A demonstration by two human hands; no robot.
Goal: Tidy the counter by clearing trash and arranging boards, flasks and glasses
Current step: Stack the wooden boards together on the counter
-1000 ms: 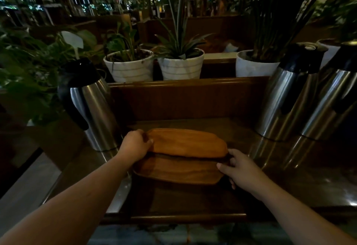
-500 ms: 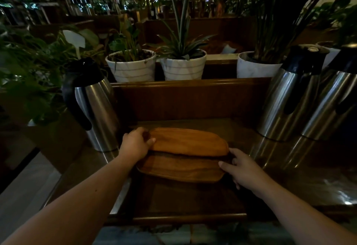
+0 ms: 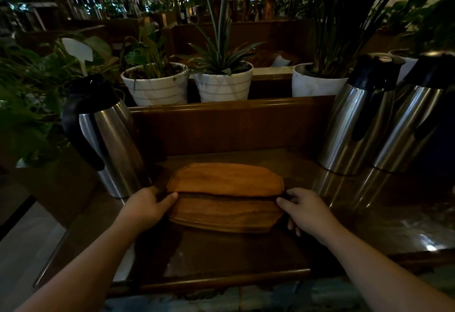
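Two oval wooden boards lie stacked in the middle of the dark counter (image 3: pixel 221 252). The upper board (image 3: pixel 225 179) sits shifted toward the back over the lower board (image 3: pixel 224 215). My left hand (image 3: pixel 145 204) grips the stack's left end, thumb on the lower board. At the right end my right hand (image 3: pixel 305 211) holds the stack with fingers curled around the edge. A steel flask with a black handle (image 3: pixel 110 139) stands just left of the boards. Two more steel flasks (image 3: pixel 354 119) (image 3: pixel 411 124) stand at the right.
A wooden back wall (image 3: pixel 231 124) rises behind the boards. White plant pots (image 3: pixel 156 86) (image 3: pixel 224 84) (image 3: pixel 317 83) line the ledge above it. A raised wooden lip (image 3: pixel 221 279) runs along the counter's near edge. Leafy plants crowd the left side.
Both hands slid to the ends of the stack, level with each other. The boards now sit straighter and more squarely one over the other.
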